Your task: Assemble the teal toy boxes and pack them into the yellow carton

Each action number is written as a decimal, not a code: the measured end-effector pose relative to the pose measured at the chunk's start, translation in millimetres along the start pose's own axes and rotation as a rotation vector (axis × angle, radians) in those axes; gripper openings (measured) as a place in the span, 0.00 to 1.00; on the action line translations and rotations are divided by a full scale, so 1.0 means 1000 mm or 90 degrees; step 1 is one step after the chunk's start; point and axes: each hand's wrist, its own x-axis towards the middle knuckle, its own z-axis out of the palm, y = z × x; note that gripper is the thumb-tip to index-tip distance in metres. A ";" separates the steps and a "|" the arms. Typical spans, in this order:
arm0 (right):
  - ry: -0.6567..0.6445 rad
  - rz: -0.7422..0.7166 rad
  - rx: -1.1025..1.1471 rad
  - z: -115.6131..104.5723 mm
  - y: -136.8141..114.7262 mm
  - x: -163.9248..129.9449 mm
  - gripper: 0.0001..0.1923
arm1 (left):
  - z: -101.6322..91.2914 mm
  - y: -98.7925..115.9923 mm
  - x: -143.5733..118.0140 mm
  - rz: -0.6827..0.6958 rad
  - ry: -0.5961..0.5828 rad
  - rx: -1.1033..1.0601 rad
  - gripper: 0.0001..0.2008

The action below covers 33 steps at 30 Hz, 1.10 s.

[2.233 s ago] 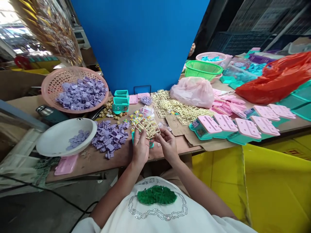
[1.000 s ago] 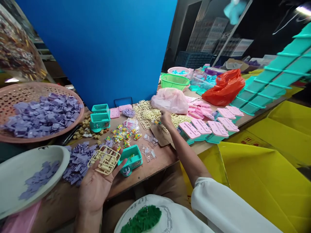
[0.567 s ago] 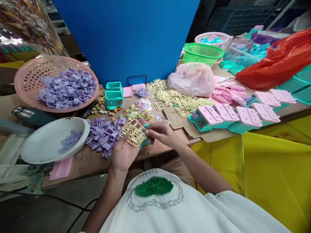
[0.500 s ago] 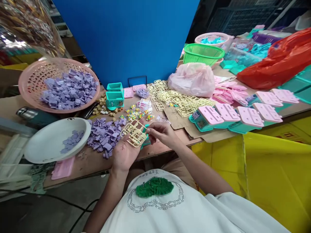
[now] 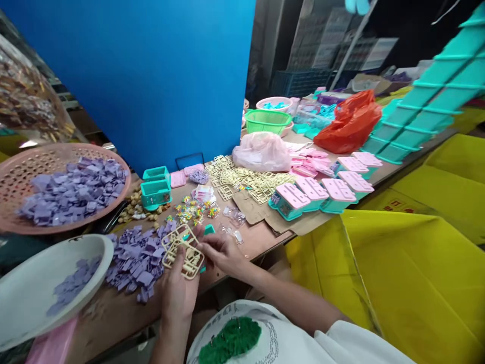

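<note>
A tall blue panel (image 5: 151,76) stands at the back of the brown cardboard-covered worktable (image 5: 261,235), and big yellow cardboard boxes (image 5: 397,283) crowd the right side. To the left, a round pink perforated plastic basket (image 5: 22,172) holds a heap of lilac plastic pieces, and a white shallow bowl (image 5: 34,283) nearer the person holds a few more. A loose pile of the same lilac pieces (image 5: 132,258) lies on the table between the bowl and the hands. Farther back sit a red plastic bag (image 5: 348,121), a pale pink plastic bag (image 5: 261,151) and a green mesh basket (image 5: 267,120). A row of teal toy cases with pink lids (image 5: 322,189) runs along the right edge, with a scatter of cream plastic frames (image 5: 242,179) behind it and two small teal open boxes (image 5: 155,189) by the panel.

At the table's near edge, the left hand (image 5: 178,290) is clasped under a cream plastic part frame (image 5: 184,250), palm up, thumb over its lower edge. The right hand (image 5: 223,253) pinches at the frame's right side with its fingertips. A small teal piece (image 5: 208,230) peeks out just behind the frame.
</note>
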 end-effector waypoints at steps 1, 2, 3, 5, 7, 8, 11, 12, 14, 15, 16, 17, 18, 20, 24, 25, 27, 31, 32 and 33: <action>-0.007 -0.024 -0.045 -0.001 -0.001 -0.002 0.28 | -0.002 0.003 0.001 0.008 0.008 0.005 0.26; -0.006 -0.055 -0.104 -0.004 -0.002 -0.004 0.26 | -0.005 0.008 0.003 0.021 0.019 0.009 0.25; 0.007 -0.090 -0.173 -0.009 -0.004 -0.006 0.24 | -0.008 0.013 0.004 0.038 0.033 0.012 0.25; 0.058 -0.163 -0.303 -0.025 -0.006 -0.008 0.18 | -0.013 0.023 0.007 0.064 0.054 0.010 0.24; 0.118 -0.202 -0.393 -0.049 -0.005 -0.007 0.13 | -0.018 0.033 0.009 0.056 0.051 -0.011 0.21; 0.147 -0.205 -0.425 -0.063 -0.005 -0.004 0.11 | -0.020 0.038 0.009 0.039 0.049 -0.028 0.19; 0.218 -0.157 -0.545 -0.106 -0.002 0.012 0.08 | -0.025 0.045 0.008 -0.030 0.101 -0.065 0.14; 0.234 -0.127 -0.603 -0.119 -0.002 0.020 0.08 | -0.025 0.046 0.007 -0.048 0.126 -0.069 0.13; 0.255 -0.067 -0.710 -0.141 -0.003 0.038 0.09 | -0.024 0.046 0.006 -0.079 0.136 -0.083 0.13; 0.260 -0.042 -0.749 -0.150 -0.003 0.049 0.10 | -0.022 0.045 0.006 -0.092 0.127 -0.091 0.13; 0.264 -0.023 -0.776 -0.157 -0.003 0.060 0.10 | -0.020 0.045 0.006 -0.104 0.118 -0.096 0.15; 0.266 -0.010 -0.795 -0.163 -0.003 0.071 0.10 | -0.017 0.045 0.006 -0.114 0.118 -0.095 0.16; 0.268 0.000 -0.809 -0.168 -0.003 0.083 0.11 | -0.015 0.045 0.006 -0.120 0.130 -0.088 0.18; 0.265 0.024 -0.845 -0.176 -0.001 0.107 0.12 | -0.010 0.045 0.006 -0.124 0.162 -0.062 0.20; 0.241 0.067 -0.905 -0.186 0.003 0.141 0.13 | -0.011 0.047 0.007 -0.124 0.179 -0.046 0.22; 0.233 0.077 -0.917 -0.187 0.004 0.146 0.13 | -0.014 0.047 0.007 -0.121 0.176 -0.049 0.21; 0.216 0.092 -0.939 -0.189 0.006 0.152 0.12 | -0.021 0.047 0.008 -0.110 0.162 -0.058 0.21; 0.196 0.118 -0.973 -0.192 0.009 0.159 0.13 | -0.028 0.044 0.012 -0.110 0.148 -0.066 0.19; 0.194 0.128 -0.979 -0.193 0.010 0.161 0.12 | -0.027 0.043 0.013 -0.116 0.148 -0.065 0.19; 0.191 0.140 -0.983 -0.194 0.010 0.163 0.12 | -0.025 0.042 0.014 -0.120 0.149 -0.064 0.19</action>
